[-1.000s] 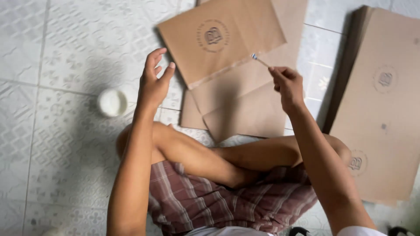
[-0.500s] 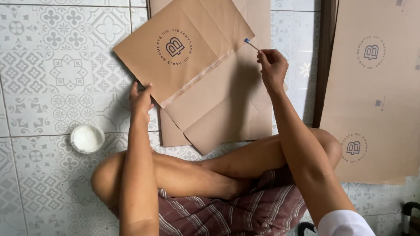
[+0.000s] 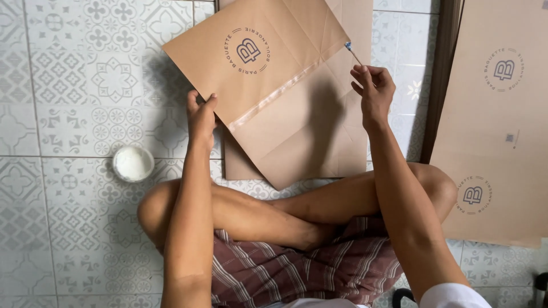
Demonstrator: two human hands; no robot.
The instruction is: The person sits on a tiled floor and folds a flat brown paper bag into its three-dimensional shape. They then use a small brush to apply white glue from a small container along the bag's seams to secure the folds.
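I sit cross-legged on a tiled floor with a brown paper sheet (image 3: 268, 74) bearing a round printed emblem lying tilted before me. A shiny glue stripe runs across the sheet's middle. My left hand (image 3: 201, 117) pinches the sheet's lower left edge. My right hand (image 3: 374, 88) holds a thin brush stick (image 3: 352, 52), its blue-white tip over the sheet's right part. More plain brown sheets (image 3: 319, 142) lie under the top one.
A small white bowl (image 3: 133, 163) of white paste stands on the tiles to the left of my knee. A stack of brown printed paper sheets (image 3: 496, 125) lies at the right, beside a dark strip (image 3: 436, 85).
My left hand came down from the air and took hold of the sheet's left edge. The view shifted, and my right hand kept holding the brush stick over the sheet.
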